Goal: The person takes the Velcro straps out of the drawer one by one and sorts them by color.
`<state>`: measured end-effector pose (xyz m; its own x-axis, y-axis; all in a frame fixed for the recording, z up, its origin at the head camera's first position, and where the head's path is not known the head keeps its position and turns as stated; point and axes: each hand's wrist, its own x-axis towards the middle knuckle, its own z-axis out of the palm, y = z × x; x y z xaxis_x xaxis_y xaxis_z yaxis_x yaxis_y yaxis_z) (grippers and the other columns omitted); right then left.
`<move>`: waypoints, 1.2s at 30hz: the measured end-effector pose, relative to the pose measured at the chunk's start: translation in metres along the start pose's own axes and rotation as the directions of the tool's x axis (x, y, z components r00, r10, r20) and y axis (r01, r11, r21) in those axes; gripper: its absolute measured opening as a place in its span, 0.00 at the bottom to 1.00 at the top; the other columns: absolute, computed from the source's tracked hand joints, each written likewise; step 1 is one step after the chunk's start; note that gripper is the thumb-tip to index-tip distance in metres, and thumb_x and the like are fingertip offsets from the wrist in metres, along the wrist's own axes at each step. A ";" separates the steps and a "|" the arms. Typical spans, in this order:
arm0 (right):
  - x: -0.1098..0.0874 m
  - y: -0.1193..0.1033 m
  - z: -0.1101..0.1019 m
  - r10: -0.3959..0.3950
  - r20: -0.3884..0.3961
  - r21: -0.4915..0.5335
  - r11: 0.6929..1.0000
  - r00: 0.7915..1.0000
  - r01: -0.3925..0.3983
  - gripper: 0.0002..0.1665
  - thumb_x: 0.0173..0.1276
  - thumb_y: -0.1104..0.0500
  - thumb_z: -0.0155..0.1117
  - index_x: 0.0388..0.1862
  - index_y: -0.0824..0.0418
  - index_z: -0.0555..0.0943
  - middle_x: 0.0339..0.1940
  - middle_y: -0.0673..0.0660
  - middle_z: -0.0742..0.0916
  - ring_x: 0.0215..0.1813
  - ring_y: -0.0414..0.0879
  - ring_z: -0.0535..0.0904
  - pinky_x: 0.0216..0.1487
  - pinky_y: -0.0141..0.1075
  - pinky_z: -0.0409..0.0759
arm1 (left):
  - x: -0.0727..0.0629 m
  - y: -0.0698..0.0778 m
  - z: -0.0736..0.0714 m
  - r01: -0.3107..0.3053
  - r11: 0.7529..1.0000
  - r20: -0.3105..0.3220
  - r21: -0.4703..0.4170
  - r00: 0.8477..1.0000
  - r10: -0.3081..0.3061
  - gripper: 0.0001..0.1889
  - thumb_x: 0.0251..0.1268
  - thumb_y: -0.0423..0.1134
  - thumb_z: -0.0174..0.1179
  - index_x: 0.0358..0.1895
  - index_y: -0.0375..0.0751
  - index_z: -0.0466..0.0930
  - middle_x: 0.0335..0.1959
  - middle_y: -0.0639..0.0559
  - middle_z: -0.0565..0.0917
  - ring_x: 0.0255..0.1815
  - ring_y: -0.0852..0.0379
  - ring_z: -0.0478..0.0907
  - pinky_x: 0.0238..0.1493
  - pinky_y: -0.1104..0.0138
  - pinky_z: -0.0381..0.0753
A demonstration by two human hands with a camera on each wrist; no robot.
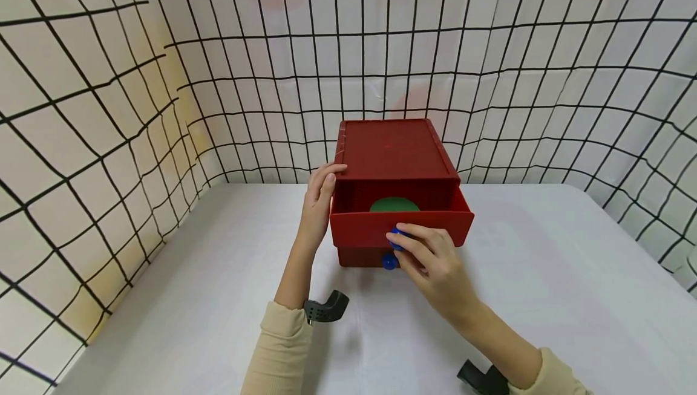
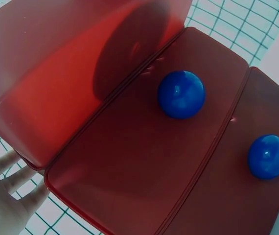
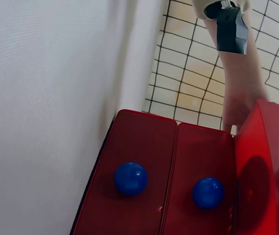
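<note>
A red plastic drawer cabinet stands on the white table, its top drawer pulled out. Inside that drawer a green rounded thing shows in part; its kind cannot be told. My right hand pinches the blue round knob on the drawer front. Against the cabinet's left side rests my left hand, fingers extended, fingertips at the top edge. The left wrist view shows two lower drawers pushed in, with an upper blue knob and a lower blue knob.
White cloth covers the table around the cabinet. A black grid net over white sheeting encloses the back and both sides. Dark wrist-worn devices sit on the left wrist and the right wrist.
</note>
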<state>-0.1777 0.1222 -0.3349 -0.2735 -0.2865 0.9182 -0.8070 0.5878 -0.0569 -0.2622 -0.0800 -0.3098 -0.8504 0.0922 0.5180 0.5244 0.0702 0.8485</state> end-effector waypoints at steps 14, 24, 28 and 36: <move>0.001 -0.002 0.001 -0.007 0.009 0.017 1.000 1.000 0.007 0.21 0.70 0.49 0.48 0.42 0.62 0.83 0.46 0.58 0.82 0.44 0.49 0.73 0.44 0.23 0.71 | -0.004 0.013 -0.002 0.024 1.000 -0.011 -0.007 1.000 -0.024 0.17 0.73 0.40 0.37 0.56 0.39 0.70 0.64 0.48 0.62 0.66 0.52 0.58 0.65 0.52 0.61; 0.001 -0.004 0.001 -0.024 -0.022 0.023 0.999 0.999 0.024 0.20 0.70 0.51 0.49 0.41 0.63 0.83 0.45 0.59 0.82 0.43 0.49 0.74 0.42 0.25 0.70 | -0.006 0.021 0.000 0.037 0.999 0.001 0.005 0.999 -0.037 0.18 0.73 0.40 0.36 0.57 0.37 0.69 0.65 0.45 0.61 0.66 0.51 0.57 0.65 0.52 0.61; 0.000 -0.005 0.000 -0.039 -0.037 0.024 0.999 0.999 0.040 0.19 0.69 0.52 0.50 0.41 0.63 0.83 0.45 0.60 0.82 0.43 0.50 0.74 0.42 0.27 0.70 | -0.005 0.020 0.001 0.036 0.999 0.003 -0.002 0.999 -0.036 0.18 0.73 0.39 0.36 0.57 0.37 0.69 0.65 0.45 0.61 0.66 0.51 0.58 0.65 0.52 0.61; -0.001 -0.007 -0.002 -0.052 -0.056 0.027 0.998 0.997 0.054 0.18 0.69 0.52 0.51 0.40 0.63 0.83 0.44 0.60 0.83 0.42 0.50 0.74 0.40 0.28 0.71 | -0.004 0.021 0.001 0.048 0.999 0.001 0.002 0.999 -0.048 0.18 0.73 0.40 0.37 0.57 0.38 0.69 0.65 0.47 0.61 0.66 0.52 0.58 0.65 0.53 0.61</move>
<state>-0.1709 0.1204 -0.3342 -0.2014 -0.2743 0.9403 -0.8343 0.5510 -0.0180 -0.2479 -0.0777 -0.2946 -0.8747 0.0896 0.4763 0.4829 0.0762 0.8724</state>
